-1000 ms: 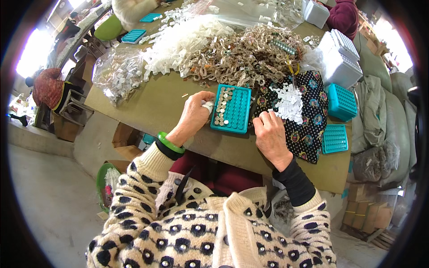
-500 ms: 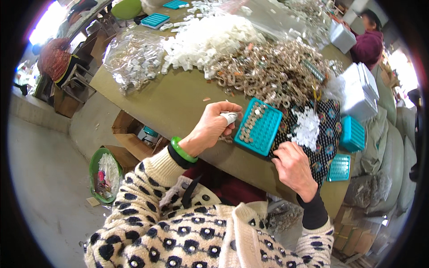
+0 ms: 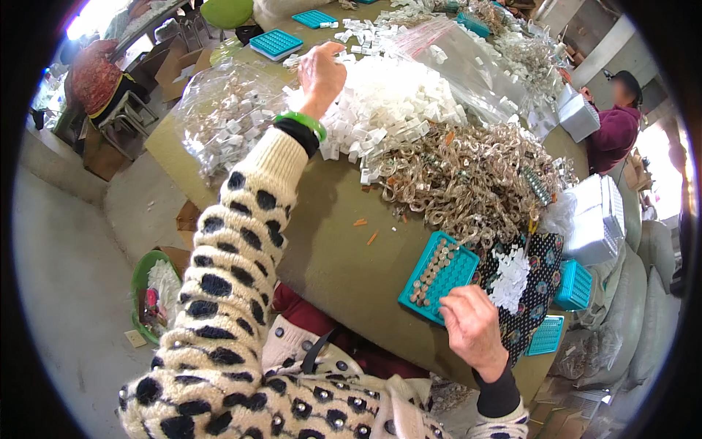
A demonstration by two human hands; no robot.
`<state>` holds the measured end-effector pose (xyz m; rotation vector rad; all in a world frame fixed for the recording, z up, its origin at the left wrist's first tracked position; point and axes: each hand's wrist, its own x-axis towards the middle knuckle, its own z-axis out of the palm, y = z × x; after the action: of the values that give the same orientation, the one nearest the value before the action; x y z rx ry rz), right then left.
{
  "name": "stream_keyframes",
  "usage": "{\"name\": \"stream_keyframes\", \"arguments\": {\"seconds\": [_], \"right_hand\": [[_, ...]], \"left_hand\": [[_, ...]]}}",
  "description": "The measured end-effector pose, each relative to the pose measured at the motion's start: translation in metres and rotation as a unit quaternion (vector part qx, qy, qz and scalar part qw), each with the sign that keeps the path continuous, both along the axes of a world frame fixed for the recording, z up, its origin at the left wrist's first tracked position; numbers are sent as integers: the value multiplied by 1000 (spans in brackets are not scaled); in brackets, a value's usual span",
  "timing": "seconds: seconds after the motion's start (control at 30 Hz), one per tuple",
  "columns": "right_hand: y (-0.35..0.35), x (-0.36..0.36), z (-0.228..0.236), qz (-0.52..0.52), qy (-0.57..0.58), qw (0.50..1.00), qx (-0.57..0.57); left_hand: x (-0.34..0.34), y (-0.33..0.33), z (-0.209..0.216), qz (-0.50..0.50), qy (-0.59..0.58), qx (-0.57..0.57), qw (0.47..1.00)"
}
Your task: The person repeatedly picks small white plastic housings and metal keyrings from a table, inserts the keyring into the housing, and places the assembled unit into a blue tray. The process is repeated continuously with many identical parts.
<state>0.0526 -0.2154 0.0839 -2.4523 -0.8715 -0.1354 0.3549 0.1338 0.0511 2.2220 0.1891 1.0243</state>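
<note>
My left hand (image 3: pixel 322 77), with a green bangle (image 3: pixel 303 123) at its wrist, is stretched far out over the left edge of the heap of white plastic pieces (image 3: pixel 398 99). Its fingers are bent together, and what they hold, if anything, is hidden. My right hand (image 3: pixel 475 329) rests by the near right corner of a teal tray (image 3: pixel 457 274) with round hollows. Small round metallic parts (image 3: pixel 431 274) fill the tray's left rows. The right fingers are pinched, their contents too small to make out. Small white bits (image 3: pixel 510 278) lie on a dark patterned cloth (image 3: pixel 537 293) beside that hand.
A tangled heap of clear, brownish ring-shaped parts (image 3: pixel 468 179) lies beyond the tray. More teal trays (image 3: pixel 574 285) and white boxes (image 3: pixel 594 216) stand at the right. A plastic bag of pieces (image 3: pixel 227 117) sits at the left. Another person (image 3: pixel 618 128) works at the far right.
My left hand has moved from beside the tray, where it held a white piece, to the far left past the white heap. My right hand has shifted slightly and now overlaps the tray's corner.
</note>
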Motion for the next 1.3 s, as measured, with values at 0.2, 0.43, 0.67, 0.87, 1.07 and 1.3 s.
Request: {"name": "stream_keyframes", "arguments": {"seconds": [0.2,0.43,0.67,0.87,1.07,1.3], "right_hand": [[-4,-3,-3,17,47,998,-24],[1,-8,-6,45,54,997,-13],[8,-34,-7,59,36,997,18],[13,-53,-11,69,37,997,23],[19,-61,-11,76,36,996,23],[34,-62,-16,94,54,994,17]], "left_hand": [[38,22,-26,-179,183,-141,956],[-40,14,-29,-212,172,-176,946],[-107,-10,-41,-111,152,-179,966],[-149,-35,-43,-104,93,-257,956],[-175,-47,-15,-180,-79,-166,966],[-194,-33,8,-269,-33,-378,885]]}}
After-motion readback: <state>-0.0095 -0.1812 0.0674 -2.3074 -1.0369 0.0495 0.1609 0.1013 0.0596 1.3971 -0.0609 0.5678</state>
